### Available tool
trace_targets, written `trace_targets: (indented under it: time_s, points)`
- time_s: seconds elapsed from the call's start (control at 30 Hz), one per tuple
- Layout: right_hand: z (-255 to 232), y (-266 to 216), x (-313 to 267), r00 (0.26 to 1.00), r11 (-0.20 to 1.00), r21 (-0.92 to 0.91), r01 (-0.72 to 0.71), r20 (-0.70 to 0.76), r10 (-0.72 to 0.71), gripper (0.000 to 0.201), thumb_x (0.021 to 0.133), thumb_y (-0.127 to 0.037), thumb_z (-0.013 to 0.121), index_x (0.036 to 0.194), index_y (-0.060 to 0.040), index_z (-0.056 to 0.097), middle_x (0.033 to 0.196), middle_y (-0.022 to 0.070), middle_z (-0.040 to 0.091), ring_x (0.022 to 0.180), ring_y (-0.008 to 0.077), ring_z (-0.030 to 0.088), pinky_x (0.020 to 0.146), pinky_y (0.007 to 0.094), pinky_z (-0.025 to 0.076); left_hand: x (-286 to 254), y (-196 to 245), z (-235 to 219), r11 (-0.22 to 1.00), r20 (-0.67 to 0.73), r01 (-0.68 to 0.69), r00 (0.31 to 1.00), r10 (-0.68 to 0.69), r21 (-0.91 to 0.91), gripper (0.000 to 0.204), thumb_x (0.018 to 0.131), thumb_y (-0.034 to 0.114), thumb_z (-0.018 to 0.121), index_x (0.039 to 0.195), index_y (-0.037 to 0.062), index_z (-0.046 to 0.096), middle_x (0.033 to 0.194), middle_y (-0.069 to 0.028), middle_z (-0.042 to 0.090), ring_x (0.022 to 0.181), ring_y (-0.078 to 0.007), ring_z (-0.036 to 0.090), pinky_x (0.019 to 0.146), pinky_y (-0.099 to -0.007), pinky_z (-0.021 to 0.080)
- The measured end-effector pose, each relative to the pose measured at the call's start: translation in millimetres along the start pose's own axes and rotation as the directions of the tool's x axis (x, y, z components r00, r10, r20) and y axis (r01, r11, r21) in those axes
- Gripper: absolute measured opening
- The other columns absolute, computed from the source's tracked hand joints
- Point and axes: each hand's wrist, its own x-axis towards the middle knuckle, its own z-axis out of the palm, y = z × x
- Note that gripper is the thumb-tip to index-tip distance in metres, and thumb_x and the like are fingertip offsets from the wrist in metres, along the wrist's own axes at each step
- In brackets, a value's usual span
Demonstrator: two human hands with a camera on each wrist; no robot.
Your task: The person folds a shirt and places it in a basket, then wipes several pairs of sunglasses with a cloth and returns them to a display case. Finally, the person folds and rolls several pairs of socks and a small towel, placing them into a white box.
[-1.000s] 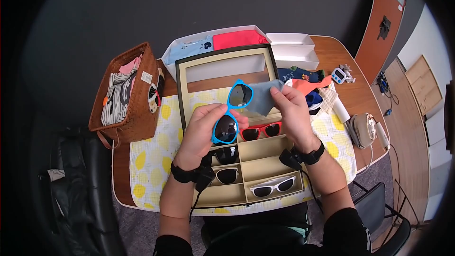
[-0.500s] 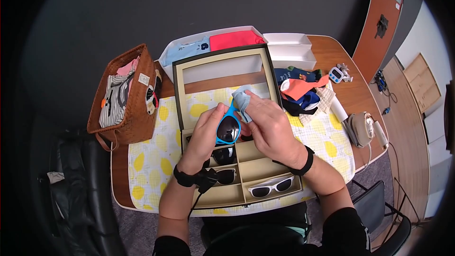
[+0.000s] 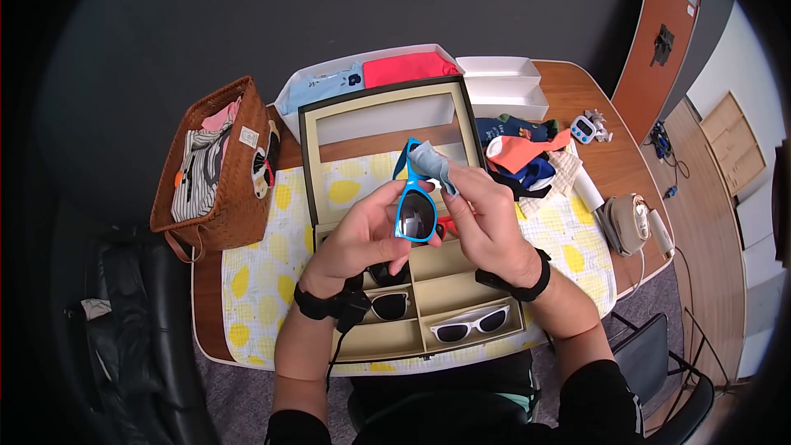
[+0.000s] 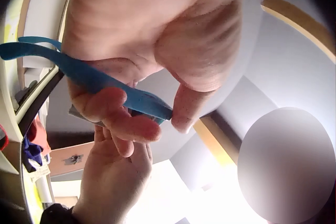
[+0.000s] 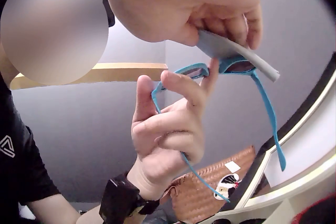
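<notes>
My left hand [image 3: 356,235] grips a pair of blue sunglasses [image 3: 418,216] by the near end of the frame, thumb on one side and fingers on the other. One lens faces up. In the right wrist view the temples [image 5: 270,119] are unfolded. Between thumb and fingers my right hand [image 3: 494,227] pinches a grey-blue cloth [image 3: 430,163], which lies over the far lens and hides most of it. Below both hands a compartment case [image 3: 453,262] holds white sunglasses [image 3: 452,332], dark-lensed sunglasses [image 3: 390,306] and red sunglasses [image 3: 446,226], these partly hidden by the hands.
The case's windowed lid [image 3: 310,156] stands raised behind the hands. A woven basket [image 3: 222,227] of clothes is on the left, a white box [image 3: 290,99] of folded clothes behind. Socks [image 3: 527,152], a timer [image 3: 583,128] and a beige corded appliance [image 3: 624,227] lie right.
My right hand has brought the cloth leftward onto the far lens of the blue sunglasses. My left hand has turned the sunglasses and shifted its fingers to their near end.
</notes>
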Motion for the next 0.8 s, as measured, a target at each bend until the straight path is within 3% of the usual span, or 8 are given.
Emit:
trace_targets:
  time_s: [0.1, 0.13, 0.17, 0.27, 0.43, 0.53, 0.8]
  points:
    - [-3, -1, 0, 0.999, 0.999, -0.040, 0.011, 0.037, -0.010, 0.044, 0.084, 0.005, 0.060, 0.128, 0.0068, 0.062, 0.118, 0.0272, 0.068, 0.112, 0.0424, 0.065, 0.098, 0.0453, 0.049, -1, 1, 8, 0.997, -0.068, 0.062, 0.996, -0.059, 0.044, 0.078, 0.091, 0.012, 0.076, 0.152, 0.0014, 0.028, 0.108, -0.0161, 0.068, 0.070, -0.0084, 0.062, 0.060, -0.0220, 0.051]
    - [-4, -3, 0, 0.994, 0.990, -0.104, 0.095, 0.057, -0.090, 0.045, 0.082, 0.005, 0.061, 0.127, 0.0075, 0.062, 0.118, 0.0271, 0.068, 0.114, 0.0424, 0.065, 0.099, 0.0464, 0.049, -1, 1, 10, 0.995, -0.112, 0.088, 0.990, -0.083, 0.039, 0.078, 0.090, 0.006, 0.076, 0.152, 0.0009, 0.028, 0.109, -0.0154, 0.068, 0.075, -0.0084, 0.062, 0.062, -0.0229, 0.052]
    - [-4, -5, 0, 0.982, 0.970, -0.165, 0.179, 0.082, -0.168, 0.046, 0.080, 0.006, 0.062, 0.126, 0.0081, 0.061, 0.118, 0.0270, 0.068, 0.116, 0.0424, 0.064, 0.099, 0.0475, 0.048, -1, 0, 9, 0.995, -0.111, 0.089, 0.990, -0.084, 0.039, 0.078, 0.090, 0.006, 0.076, 0.152, 0.0009, 0.028, 0.109, -0.0154, 0.068, 0.075, -0.0084, 0.062, 0.062, -0.0229, 0.052]
    - [-2, -10, -1, 0.975, 0.955, -0.202, 0.217, 0.099, -0.201, 0.049, 0.077, 0.007, 0.063, 0.125, 0.0089, 0.061, 0.117, 0.0271, 0.067, 0.119, 0.0426, 0.063, 0.100, 0.0486, 0.048, -1, -3, 5, 0.990, -0.099, 0.097, 0.991, -0.087, 0.104, 0.076, 0.090, 0.001, 0.074, 0.152, 0.0004, 0.029, 0.112, -0.0145, 0.067, 0.079, -0.0094, 0.063, 0.064, -0.0243, 0.054]
    - [-3, 0, 1, 0.986, 0.965, -0.202, 0.166, 0.039, -0.162, 0.050, 0.077, 0.008, 0.062, 0.127, 0.0088, 0.060, 0.117, 0.0282, 0.067, 0.119, 0.0437, 0.062, 0.101, 0.0485, 0.047, 0, -5, 10, 0.955, -0.072, 0.118, 0.992, -0.102, 0.274, 0.075, 0.086, -0.003, 0.076, 0.149, -0.0002, 0.035, 0.123, -0.0130, 0.062, 0.094, -0.0134, 0.063, 0.077, -0.0288, 0.056]
    - [-4, 4, 1, 0.990, 0.966, -0.215, 0.144, 0.028, -0.141, 0.051, 0.076, 0.008, 0.063, 0.127, 0.0093, 0.060, 0.117, 0.0289, 0.066, 0.119, 0.0438, 0.062, 0.101, 0.0487, 0.048, 0, -6, 12, 0.948, -0.071, 0.163, 0.986, -0.149, 0.273, 0.075, 0.084, -0.005, 0.077, 0.147, -0.0017, 0.036, 0.125, -0.0124, 0.061, 0.098, -0.0144, 0.063, 0.082, -0.0297, 0.055]
    - [3, -10, -2, 0.963, 0.925, -0.269, 0.268, 0.104, -0.248, 0.050, 0.073, 0.006, 0.066, 0.123, 0.0100, 0.061, 0.113, 0.0275, 0.067, 0.117, 0.0431, 0.064, 0.098, 0.0491, 0.049, 5, -10, 7, 0.961, -0.192, 0.036, 0.981, 0.019, 0.276, 0.074, 0.084, -0.011, 0.072, 0.147, -0.0032, 0.035, 0.126, -0.0119, 0.060, 0.078, -0.0105, 0.062, 0.065, -0.0257, 0.052]
